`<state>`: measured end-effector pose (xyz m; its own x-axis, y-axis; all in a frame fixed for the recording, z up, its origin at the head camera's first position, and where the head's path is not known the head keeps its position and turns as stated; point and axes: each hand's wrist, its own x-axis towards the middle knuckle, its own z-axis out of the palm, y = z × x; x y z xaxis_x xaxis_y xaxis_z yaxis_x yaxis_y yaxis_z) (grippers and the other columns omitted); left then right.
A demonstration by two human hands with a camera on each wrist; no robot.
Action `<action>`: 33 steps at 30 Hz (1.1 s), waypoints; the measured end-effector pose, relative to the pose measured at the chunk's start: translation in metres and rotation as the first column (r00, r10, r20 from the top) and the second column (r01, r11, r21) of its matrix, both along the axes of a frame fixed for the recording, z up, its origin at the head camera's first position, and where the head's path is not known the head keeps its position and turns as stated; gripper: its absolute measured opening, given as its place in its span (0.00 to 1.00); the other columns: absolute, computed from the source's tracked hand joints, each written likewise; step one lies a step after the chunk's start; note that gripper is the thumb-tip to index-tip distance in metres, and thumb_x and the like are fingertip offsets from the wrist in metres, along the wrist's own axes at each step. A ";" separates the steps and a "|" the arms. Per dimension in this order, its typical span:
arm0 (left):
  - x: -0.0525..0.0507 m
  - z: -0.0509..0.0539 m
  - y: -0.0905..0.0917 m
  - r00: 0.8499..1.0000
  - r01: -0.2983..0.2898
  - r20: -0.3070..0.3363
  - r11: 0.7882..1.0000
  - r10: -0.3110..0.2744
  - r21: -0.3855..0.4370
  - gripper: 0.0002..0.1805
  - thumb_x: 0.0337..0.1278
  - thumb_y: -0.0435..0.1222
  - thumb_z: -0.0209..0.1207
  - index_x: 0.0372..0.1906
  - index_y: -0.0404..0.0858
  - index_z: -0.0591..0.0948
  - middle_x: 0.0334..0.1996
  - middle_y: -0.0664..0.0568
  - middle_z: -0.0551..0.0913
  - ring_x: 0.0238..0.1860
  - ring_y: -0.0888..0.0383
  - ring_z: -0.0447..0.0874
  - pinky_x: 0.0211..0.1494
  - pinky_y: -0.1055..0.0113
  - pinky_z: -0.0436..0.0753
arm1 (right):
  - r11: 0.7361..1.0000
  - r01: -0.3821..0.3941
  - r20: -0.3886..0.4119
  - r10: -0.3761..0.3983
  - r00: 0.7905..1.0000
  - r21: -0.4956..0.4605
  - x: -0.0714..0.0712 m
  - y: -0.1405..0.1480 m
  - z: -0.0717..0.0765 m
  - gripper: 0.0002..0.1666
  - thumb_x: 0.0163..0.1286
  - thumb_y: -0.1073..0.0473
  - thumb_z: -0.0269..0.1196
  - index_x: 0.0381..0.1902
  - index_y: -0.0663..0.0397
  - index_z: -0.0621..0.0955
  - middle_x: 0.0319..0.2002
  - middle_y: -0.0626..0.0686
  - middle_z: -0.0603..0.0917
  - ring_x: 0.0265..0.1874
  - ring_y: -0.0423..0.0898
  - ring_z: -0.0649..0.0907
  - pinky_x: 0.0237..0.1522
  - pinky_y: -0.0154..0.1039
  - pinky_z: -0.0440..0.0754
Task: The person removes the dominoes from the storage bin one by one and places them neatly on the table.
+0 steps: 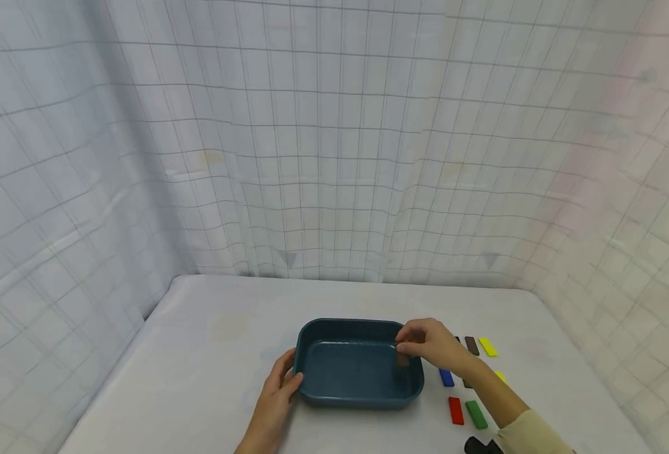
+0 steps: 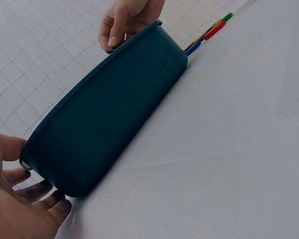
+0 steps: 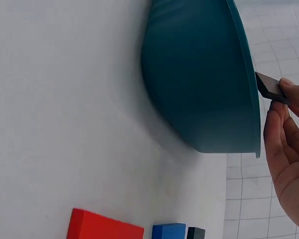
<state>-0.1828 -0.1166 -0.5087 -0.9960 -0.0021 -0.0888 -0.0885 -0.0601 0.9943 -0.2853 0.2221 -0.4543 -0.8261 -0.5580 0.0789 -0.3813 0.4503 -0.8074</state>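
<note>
A dark teal rectangular basin (image 1: pixel 357 372) sits on the white-covered table. My left hand (image 1: pixel 278 392) grips its left end, the thumb at the rim and the fingers against the outer wall, as the left wrist view shows. Over the basin's right end, my right hand (image 1: pixel 429 343) pinches a flat dark brown block (image 3: pixel 270 87) between thumb and fingertips. In the right wrist view the block is tilted at the rim. Looking down from the head, I see the block (image 1: pixel 402 358) hanging below the fingertips, inside the rim's outline.
Right of the basin lie small flat blocks: blue (image 1: pixel 446 378), red (image 1: pixel 456 410), green (image 1: pixel 477 415), dark brown (image 1: pixel 471 345) and yellow (image 1: pixel 488 347). My right forearm partly covers others. A black object (image 1: pixel 482 446) shows beside the right sleeve. Grid-patterned curtains (image 1: pixel 334 157) surround the table.
</note>
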 end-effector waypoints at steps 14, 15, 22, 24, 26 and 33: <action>-0.001 0.002 0.001 1.000 -0.013 0.016 1.000 0.013 0.001 0.32 0.80 0.32 0.50 0.81 0.34 0.56 0.78 0.33 0.54 0.79 0.34 0.46 0.75 0.38 0.57 | 0.999 0.019 0.071 -0.017 0.997 -0.029 0.013 0.048 0.006 0.09 0.74 0.61 0.66 0.47 0.61 0.85 0.42 0.54 0.88 0.38 0.50 0.87 0.43 0.39 0.86; -0.001 0.002 0.001 1.000 -0.014 0.014 1.000 0.014 0.000 0.32 0.80 0.32 0.50 0.81 0.34 0.56 0.78 0.33 0.54 0.79 0.35 0.46 0.75 0.38 0.57 | 0.999 0.026 0.079 -0.024 0.997 -0.027 0.014 0.053 0.006 0.10 0.74 0.61 0.67 0.47 0.61 0.85 0.42 0.54 0.88 0.38 0.51 0.87 0.43 0.39 0.86; -0.002 0.001 0.004 1.000 -0.013 0.012 1.000 0.013 0.022 0.32 0.80 0.32 0.50 0.81 0.34 0.56 0.78 0.33 0.54 0.79 0.34 0.48 0.75 0.38 0.58 | 0.996 0.089 0.136 -0.092 0.986 0.033 0.026 0.084 0.004 0.11 0.74 0.57 0.67 0.47 0.59 0.85 0.40 0.51 0.88 0.40 0.53 0.85 0.46 0.40 0.82; -0.002 0.000 0.004 1.000 -0.011 0.014 1.000 0.010 0.022 0.32 0.80 0.32 0.50 0.81 0.34 0.56 0.78 0.33 0.54 0.79 0.34 0.47 0.75 0.38 0.58 | 0.994 0.102 0.157 -0.107 0.982 0.037 0.030 0.091 0.003 0.12 0.73 0.57 0.68 0.47 0.60 0.85 0.42 0.51 0.88 0.42 0.51 0.85 0.46 0.38 0.83; -0.001 0.000 0.004 1.000 -0.010 0.014 1.000 0.010 0.022 0.32 0.80 0.32 0.50 0.81 0.34 0.56 0.78 0.33 0.54 0.79 0.34 0.46 0.76 0.38 0.57 | 0.992 0.116 0.161 -0.122 0.979 0.050 0.034 0.098 0.001 0.12 0.73 0.57 0.68 0.46 0.60 0.85 0.43 0.53 0.87 0.41 0.50 0.84 0.45 0.37 0.83; 0.000 0.002 0.003 1.000 -0.013 0.008 0.999 0.013 0.032 0.32 0.80 0.32 0.49 0.81 0.34 0.56 0.79 0.33 0.54 0.80 0.34 0.43 0.76 0.39 0.56 | 0.983 0.155 0.216 -0.173 0.961 0.098 0.047 0.122 -0.007 0.11 0.70 0.60 0.70 0.45 0.62 0.85 0.43 0.55 0.85 0.40 0.51 0.81 0.39 0.38 0.85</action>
<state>-0.1832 -0.1141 -0.5062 -0.9952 -0.0120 -0.0969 -0.0954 -0.0927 0.9911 -0.2382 0.3446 -0.4616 -0.8986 -0.4100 -0.1563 -0.1113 0.5575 -0.8227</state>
